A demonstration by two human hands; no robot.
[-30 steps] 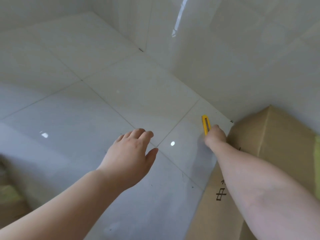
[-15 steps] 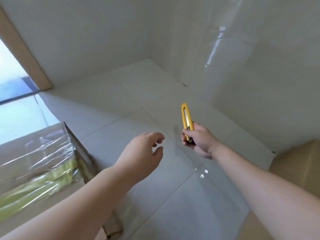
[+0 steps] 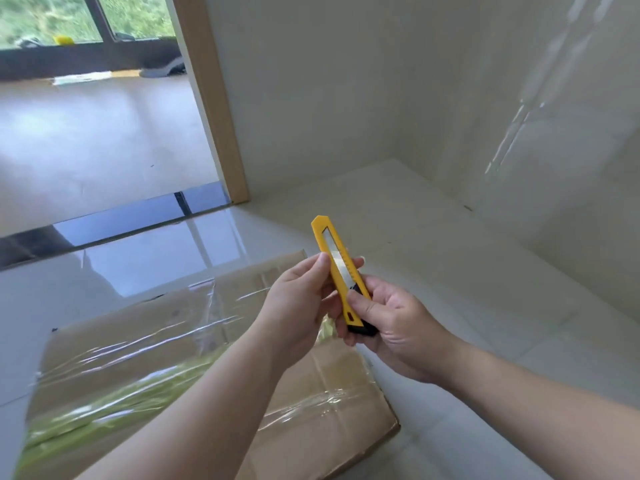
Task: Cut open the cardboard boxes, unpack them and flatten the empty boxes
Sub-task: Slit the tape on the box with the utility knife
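Holding the knife (image 3: 341, 277) upright, the right hand (image 3: 394, 327) grips its handle end while the left hand (image 3: 298, 306) pinches the casing, probably to extend the blade. Below them, on the floor (image 3: 450, 271), lies a sealed box (image 3: 207, 358) taped shut; contents hidden.

The cardboard box (image 3: 332, 403) ran off the bottom and left edges, partly hidden by both forearms. The utility knife (image 3: 341, 271) had its lower handle covered by fingers (image 3: 360, 306).
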